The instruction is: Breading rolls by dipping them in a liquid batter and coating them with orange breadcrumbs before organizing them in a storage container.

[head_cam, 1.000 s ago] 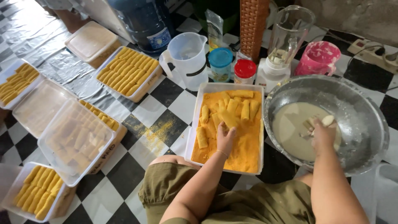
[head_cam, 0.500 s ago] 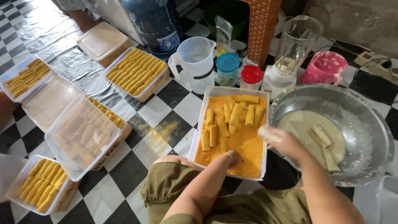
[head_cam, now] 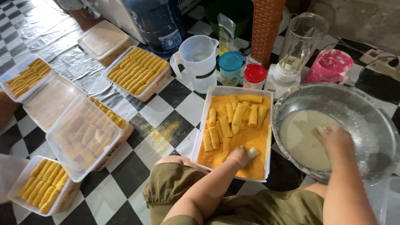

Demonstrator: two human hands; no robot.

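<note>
- Left hand (head_cam: pixel 238 155) down in the white tray (head_cam: pixel 231 92), fingers curled on a pale roll (head_cam: pixel 252 152) lying in the orange crumbs (head_cam: pixel 250 139).
- More rolls (head_cam: pixel 237 118), already coated in crumbs, at the far end of the same tray, side by side, some touching.
- Right hand (head_cam: pixel 336 141) inside the big metal bowl (head_cam: pixel 375 121), fingers dipped in the pale batter (head_cam: pixel 302 139); cannot tell if spread or pinching, since the fingertips are hidden in the batter.
- Bowl just right of the tray, both on the black and white floor (head_cam: pixel 125 171).
- Behind the tray: clear jug (head_cam: pixel 199 62), jar with a blue lid (head_cam: pixel 231 68), small jar with a red lid (head_cam: pixel 254 76), blender (head_cam: pixel 293 52), pink tub (head_cam: pixel 330 66).
- Off to the left: clear boxes (head_cam: pixel 137 73) full of yellow coated rolls, some open, some with lids on.
- A few spilled crumbs (head_cam: pixel 160 133) on the floor, left of the tray.
- Blue water bottle (head_cam: pixel 160 23) at the back.
</note>
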